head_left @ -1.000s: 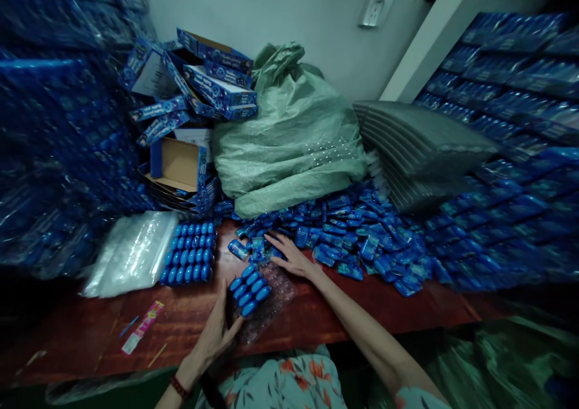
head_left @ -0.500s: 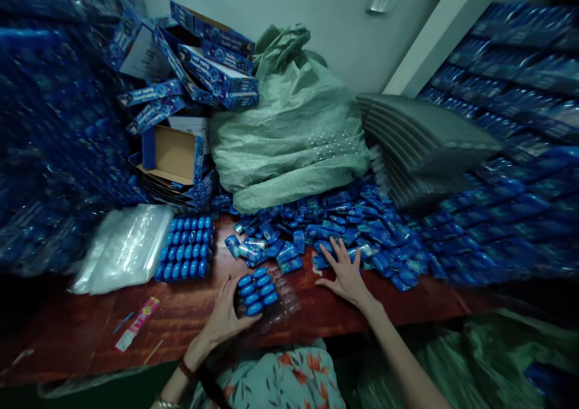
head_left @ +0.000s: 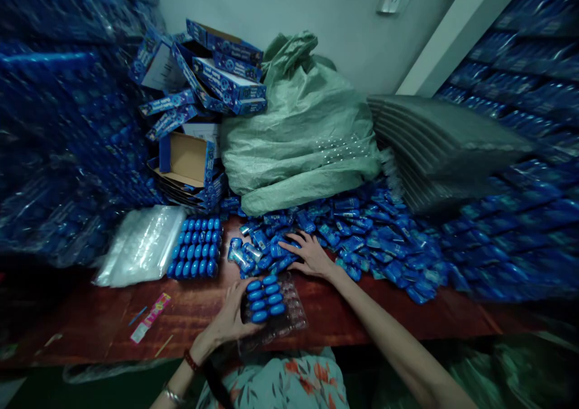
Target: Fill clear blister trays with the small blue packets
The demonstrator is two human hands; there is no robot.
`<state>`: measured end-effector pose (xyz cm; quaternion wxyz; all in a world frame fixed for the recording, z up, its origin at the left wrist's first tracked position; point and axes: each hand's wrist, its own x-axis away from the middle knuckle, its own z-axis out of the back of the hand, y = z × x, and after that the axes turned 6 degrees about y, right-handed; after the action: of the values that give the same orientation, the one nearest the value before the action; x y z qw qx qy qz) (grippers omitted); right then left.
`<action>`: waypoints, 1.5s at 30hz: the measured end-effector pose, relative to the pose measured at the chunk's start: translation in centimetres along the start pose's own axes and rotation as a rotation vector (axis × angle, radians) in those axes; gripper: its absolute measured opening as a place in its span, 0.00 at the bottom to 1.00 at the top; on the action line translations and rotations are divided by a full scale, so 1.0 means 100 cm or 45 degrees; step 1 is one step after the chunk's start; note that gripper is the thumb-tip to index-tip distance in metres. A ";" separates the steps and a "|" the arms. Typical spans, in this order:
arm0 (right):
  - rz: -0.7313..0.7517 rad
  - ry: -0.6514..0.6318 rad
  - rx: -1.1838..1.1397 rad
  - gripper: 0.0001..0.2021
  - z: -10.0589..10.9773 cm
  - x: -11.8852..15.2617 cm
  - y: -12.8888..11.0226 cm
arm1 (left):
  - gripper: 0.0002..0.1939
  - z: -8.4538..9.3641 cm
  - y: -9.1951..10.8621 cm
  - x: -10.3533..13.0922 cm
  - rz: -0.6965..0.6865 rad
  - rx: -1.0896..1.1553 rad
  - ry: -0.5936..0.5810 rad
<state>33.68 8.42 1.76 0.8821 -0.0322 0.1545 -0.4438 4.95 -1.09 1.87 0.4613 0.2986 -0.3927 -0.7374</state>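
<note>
My left hand (head_left: 230,313) grips the left side of a clear plastic tray (head_left: 293,303), thumb along the near edge. Several shiny blue egg-shaped pieces (head_left: 266,298) sit in the tray's left part, while its right-hand pockets show bare plastic. My right hand (head_left: 312,256) is open, fingers stretched out to the left over a heap of small blue wrapped packets (head_left: 362,231). Its fingertips touch the packets at the front left of the heap, and I see nothing held in it.
Left of the tray stands a filled tray of blue eggs (head_left: 194,252) beside clear plastic bags (head_left: 140,246). Behind are blue display boxes (head_left: 230,83), a green sack (head_left: 298,137) and stacked grey sheets (head_left: 443,134). A pink strip (head_left: 151,318) lies on the red-brown table (head_left: 104,324).
My right hand has moved left across the packets, from the heap's middle to its front left. My left hand keeps its hold on the tray. The view has shifted slightly.
</note>
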 end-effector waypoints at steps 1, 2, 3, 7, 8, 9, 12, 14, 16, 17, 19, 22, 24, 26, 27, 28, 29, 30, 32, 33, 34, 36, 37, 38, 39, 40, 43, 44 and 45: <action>-0.002 0.017 -0.034 0.31 -0.001 -0.003 0.000 | 0.41 0.000 -0.001 0.000 0.000 0.005 -0.015; -0.004 0.044 -0.059 0.30 -0.002 -0.006 -0.001 | 0.41 0.000 -0.003 0.000 -0.001 0.004 -0.018; -0.005 0.074 -0.076 0.31 -0.004 -0.010 -0.002 | 0.42 -0.002 -0.004 -0.001 -0.004 -0.001 -0.016; -0.014 0.138 -0.056 0.32 -0.013 -0.026 -0.013 | 0.42 -0.010 -0.009 -0.011 -0.028 -0.038 0.014; -0.010 0.134 -0.046 0.31 -0.014 -0.030 -0.015 | 0.43 -0.012 -0.009 -0.015 -0.033 -0.052 0.009; 0.000 0.124 -0.042 0.31 -0.014 -0.033 -0.017 | 0.43 -0.013 -0.008 -0.018 -0.040 -0.070 0.002; 0.043 0.073 -0.081 0.31 -0.005 -0.039 -0.016 | 0.47 -0.014 -0.008 -0.027 -0.076 -0.142 -0.019; 0.070 0.022 -0.152 0.33 0.006 -0.038 -0.012 | 0.50 -0.014 -0.009 -0.028 -0.094 -0.173 -0.029; 0.077 -0.022 -0.253 0.32 0.018 -0.033 -0.008 | 0.51 -0.013 -0.013 -0.025 -0.119 -0.166 -0.037; 0.066 -0.028 -0.317 0.29 0.024 -0.029 -0.008 | 0.50 -0.012 -0.014 -0.022 -0.135 -0.151 -0.036; -0.010 0.015 -0.473 0.23 0.034 -0.019 -0.009 | 0.43 -0.010 -0.016 -0.014 -0.158 -0.104 -0.009; -0.268 0.235 -0.677 0.15 0.038 0.001 -0.016 | 0.25 -0.005 -0.015 -0.008 -0.060 -0.002 0.224; -0.463 0.405 -0.704 0.12 0.036 0.011 -0.021 | 0.18 -0.001 -0.010 -0.013 0.037 0.029 0.464; -0.572 0.516 -0.682 0.11 0.032 0.014 -0.026 | 0.14 0.004 -0.002 -0.028 0.043 -0.018 0.610; -0.575 0.535 -0.671 0.11 0.030 0.012 -0.029 | 0.13 0.008 0.003 -0.038 0.003 -0.079 0.615; -0.545 0.533 -0.659 0.11 0.030 0.008 -0.032 | 0.12 0.012 0.009 -0.049 -0.044 -0.173 0.585; -0.487 0.509 -0.638 0.11 0.031 0.001 -0.035 | 0.11 0.016 0.014 -0.059 -0.077 -0.301 0.539; -0.410 0.459 -0.606 0.12 0.032 -0.007 -0.038 | 0.10 0.020 0.018 -0.068 -0.087 -0.452 0.487; -0.248 0.306 -0.502 0.12 0.037 -0.025 -0.045 | 0.09 0.028 0.025 -0.081 -0.041 -0.757 0.383; -0.182 0.214 -0.437 0.11 0.039 -0.034 -0.049 | 0.08 0.031 0.027 -0.083 0.000 -0.879 0.335; -0.131 0.114 -0.373 0.11 0.040 -0.043 -0.051 | 0.08 0.032 0.028 -0.084 0.039 -0.969 0.287; -0.074 -0.073 -0.283 0.14 0.040 -0.059 -0.055 | 0.10 0.033 0.027 -0.082 0.091 -1.063 0.194; -0.062 -0.145 -0.266 0.17 0.039 -0.066 -0.056 | 0.11 0.031 0.026 -0.081 0.103 -1.079 0.164; -0.056 -0.197 -0.269 0.19 0.038 -0.072 -0.056 | 0.12 0.030 0.024 -0.080 0.109 -1.079 0.152; -0.053 -0.228 -0.285 0.20 0.037 -0.076 -0.055 | 0.12 0.028 0.023 -0.080 0.108 -1.064 0.154; -0.055 -0.236 -0.306 0.19 0.037 -0.080 -0.054 | 0.10 0.026 0.023 -0.080 0.102 -1.032 0.167; -0.069 -0.186 -0.347 0.16 0.042 -0.078 -0.045 | 0.06 0.025 0.022 -0.080 0.095 -0.803 0.258; -0.101 -0.133 -0.385 0.17 0.046 -0.071 -0.040 | 0.05 0.027 0.022 -0.078 0.112 -0.662 0.305; -0.159 -0.054 -0.462 0.18 0.050 -0.061 -0.036 | 0.05 0.030 0.022 -0.075 0.142 -0.491 0.357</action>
<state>29.04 10.68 8.73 0.8356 -0.2095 0.2109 -0.4620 6.53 6.13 5.88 0.5998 0.2820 -0.1927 -0.7236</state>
